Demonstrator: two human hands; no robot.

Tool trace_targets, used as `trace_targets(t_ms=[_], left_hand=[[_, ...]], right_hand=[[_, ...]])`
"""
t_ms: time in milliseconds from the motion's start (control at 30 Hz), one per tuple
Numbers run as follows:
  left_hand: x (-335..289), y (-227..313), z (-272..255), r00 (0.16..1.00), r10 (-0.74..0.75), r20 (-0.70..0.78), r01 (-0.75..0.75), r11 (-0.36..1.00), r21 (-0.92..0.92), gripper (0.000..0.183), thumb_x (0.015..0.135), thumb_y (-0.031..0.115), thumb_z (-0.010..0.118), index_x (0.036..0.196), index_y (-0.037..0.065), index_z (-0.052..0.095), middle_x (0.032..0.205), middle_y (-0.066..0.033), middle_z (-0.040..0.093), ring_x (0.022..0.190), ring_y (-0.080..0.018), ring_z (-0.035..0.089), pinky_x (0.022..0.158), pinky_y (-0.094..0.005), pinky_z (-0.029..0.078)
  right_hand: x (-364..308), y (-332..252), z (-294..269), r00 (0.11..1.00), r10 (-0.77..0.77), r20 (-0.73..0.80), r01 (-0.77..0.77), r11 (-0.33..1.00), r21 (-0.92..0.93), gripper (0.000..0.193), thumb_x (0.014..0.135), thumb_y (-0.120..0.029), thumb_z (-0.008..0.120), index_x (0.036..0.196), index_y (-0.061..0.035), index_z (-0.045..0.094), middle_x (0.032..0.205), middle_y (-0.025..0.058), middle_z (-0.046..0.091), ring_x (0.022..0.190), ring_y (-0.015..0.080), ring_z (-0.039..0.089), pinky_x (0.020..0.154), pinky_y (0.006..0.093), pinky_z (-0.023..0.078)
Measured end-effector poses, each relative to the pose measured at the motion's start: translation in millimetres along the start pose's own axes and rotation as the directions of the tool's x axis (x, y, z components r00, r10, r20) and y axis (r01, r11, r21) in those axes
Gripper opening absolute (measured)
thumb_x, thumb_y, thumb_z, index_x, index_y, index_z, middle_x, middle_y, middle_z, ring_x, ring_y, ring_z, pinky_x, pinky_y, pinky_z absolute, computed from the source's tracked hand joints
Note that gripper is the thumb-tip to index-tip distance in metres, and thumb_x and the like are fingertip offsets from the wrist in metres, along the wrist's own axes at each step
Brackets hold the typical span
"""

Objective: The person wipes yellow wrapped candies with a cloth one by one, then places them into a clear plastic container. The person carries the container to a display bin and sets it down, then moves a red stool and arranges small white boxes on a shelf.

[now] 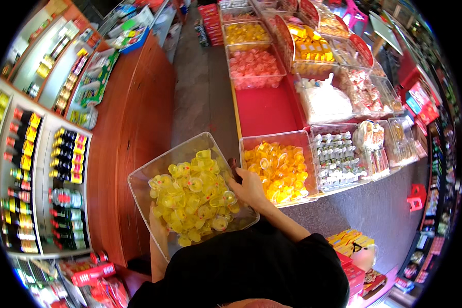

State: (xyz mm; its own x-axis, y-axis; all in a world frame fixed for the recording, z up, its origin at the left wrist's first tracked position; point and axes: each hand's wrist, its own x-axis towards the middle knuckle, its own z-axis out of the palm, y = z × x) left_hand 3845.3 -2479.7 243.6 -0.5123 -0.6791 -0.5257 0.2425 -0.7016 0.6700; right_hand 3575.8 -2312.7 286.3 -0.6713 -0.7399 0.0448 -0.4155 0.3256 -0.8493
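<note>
A clear plastic bin full of small yellow jelly cups is held in front of my body, turned at an angle. My left hand grips its left side, low down, with the fingers partly hidden by the bin. On the opposite side my right hand closes on the wall near the rim. By the right fingertips is a small dark brown thing that I cannot make out. Just right of that hand, a bin of orange jelly cups stands on the display table's corner.
A bare red patch of the display table lies between the orange cups and a bin of pink cups. Other goods fill bins to the right. At left runs a brown wooden counter, with bottle shelves behind it.
</note>
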Motion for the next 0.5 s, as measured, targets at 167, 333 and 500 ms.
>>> trace_targets(t_ms=[167, 333, 500], left_hand=[[93.3, 61.7, 18.8, 0.957, -0.206, 0.204, 0.195, 0.978, 0.074, 0.051, 0.096, 0.042, 0.028, 0.132, 0.007, 0.039, 0.127, -0.0133, 0.05, 0.11, -0.0301, 0.053, 0.09, -0.0431, 0.046], [195.6, 118.6, 38.6, 0.777, -0.446, 0.445, 0.409, 0.894, 0.183, 0.055, 0.093, 0.046, 0.033, 0.133, 0.008, 0.038, 0.128, -0.0145, 0.049, 0.112, -0.0319, 0.052, 0.09, -0.0469, 0.045], [276.4, 150.4, 87.5, 0.587, -0.622, 0.518, 0.475, 0.783, 0.402, 0.056, 0.093, 0.047, 0.033, 0.133, 0.009, 0.038, 0.128, -0.0149, 0.049, 0.112, -0.0324, 0.052, 0.09, -0.0475, 0.045]], right_hand=[[28.1, -9.5, 37.7, 0.964, 0.117, -0.239, -0.118, 0.993, 0.008, 0.025, 0.075, -0.022, 0.062, 0.069, -0.0011, 0.051, 0.066, 0.02, 0.056, 0.066, 0.0409, 0.056, 0.056, 0.0467, 0.042], [46.5, -36.9, 83.4, 0.843, 0.262, -0.469, -0.272, 0.961, 0.048, 0.025, 0.074, -0.02, 0.063, 0.067, 0.0018, 0.051, 0.06, 0.0204, 0.054, 0.058, 0.0348, 0.057, 0.053, 0.0414, 0.043], [51.5, -38.5, 125.6, 0.713, 0.351, -0.607, -0.351, 0.928, 0.125, 0.017, 0.073, -0.009, 0.059, 0.082, 0.006, 0.057, 0.064, 0.0098, 0.055, 0.057, 0.0144, 0.049, 0.052, 0.031, 0.039]])
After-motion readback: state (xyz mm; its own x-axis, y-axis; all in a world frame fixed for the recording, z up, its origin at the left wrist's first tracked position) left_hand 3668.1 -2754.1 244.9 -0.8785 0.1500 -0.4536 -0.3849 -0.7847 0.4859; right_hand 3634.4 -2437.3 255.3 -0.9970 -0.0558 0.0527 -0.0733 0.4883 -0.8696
